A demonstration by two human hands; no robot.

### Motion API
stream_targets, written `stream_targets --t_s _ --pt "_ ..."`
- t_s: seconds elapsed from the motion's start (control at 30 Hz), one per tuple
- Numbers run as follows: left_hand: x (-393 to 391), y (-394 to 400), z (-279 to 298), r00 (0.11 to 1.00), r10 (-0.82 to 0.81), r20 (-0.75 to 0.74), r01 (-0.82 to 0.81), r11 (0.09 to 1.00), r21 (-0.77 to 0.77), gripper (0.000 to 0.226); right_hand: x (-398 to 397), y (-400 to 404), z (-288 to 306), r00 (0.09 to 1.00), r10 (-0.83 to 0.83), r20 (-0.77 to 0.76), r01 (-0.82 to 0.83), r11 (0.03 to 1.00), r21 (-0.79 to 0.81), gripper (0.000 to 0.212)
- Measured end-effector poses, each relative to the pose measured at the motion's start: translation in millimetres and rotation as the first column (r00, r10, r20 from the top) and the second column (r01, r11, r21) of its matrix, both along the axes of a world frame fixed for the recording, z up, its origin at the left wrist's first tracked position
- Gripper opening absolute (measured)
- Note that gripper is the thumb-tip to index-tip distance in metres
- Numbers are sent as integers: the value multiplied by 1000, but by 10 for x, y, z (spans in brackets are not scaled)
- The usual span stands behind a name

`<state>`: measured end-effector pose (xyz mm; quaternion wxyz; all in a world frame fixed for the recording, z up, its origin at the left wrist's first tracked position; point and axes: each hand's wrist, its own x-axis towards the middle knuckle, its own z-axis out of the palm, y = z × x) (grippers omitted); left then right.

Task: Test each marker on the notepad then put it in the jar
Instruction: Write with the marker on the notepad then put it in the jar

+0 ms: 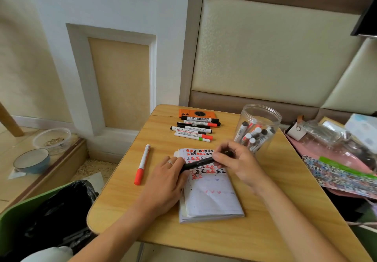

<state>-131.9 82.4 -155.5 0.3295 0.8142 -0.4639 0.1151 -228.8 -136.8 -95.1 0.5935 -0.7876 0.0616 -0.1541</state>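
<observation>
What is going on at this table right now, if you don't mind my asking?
A person holds a black marker in both hands, left hand and right hand, over a notepad already full of test marks. Several markers stand in the jar; a row and one red marker wait on the table.

A small light-wood table with rounded corners (265, 231) carries an open white paper notepad (210, 198) near its middle. Left of it lies a white marker with a red cap (142, 165). At the far edge sits a row of capped markers (194, 128) beside an orange flat device (196, 113). A clear plastic jar (257, 128) stands far right.
</observation>
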Motion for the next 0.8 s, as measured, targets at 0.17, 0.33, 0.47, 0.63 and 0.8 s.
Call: stream_targets --t_s 0.17,0.33,0.47,0.63,0.8 --pt "-7 -15 -8 997 9 74 -12 999 42 19 -28 44 -40 998 11 -60 -47 772 -634 7" --pt "-8 -6 -11 997 -35 73 32 999 44 23 28 263 -185 989 150 -13 -94 548 -831 29" --pt "31 10 -22 996 -83 -20 83 997 -4 37 36 386 -269 985 165 49 -25 417 -909 29" --pt "54 4 -36 985 -145 -89 137 987 -87 33 44 440 -298 987 127 94 41 365 -930 34" --pt "92 6 -72 982 -151 -112 138 984 -112 30 39 502 -318 989 92 113 72 369 -927 36"
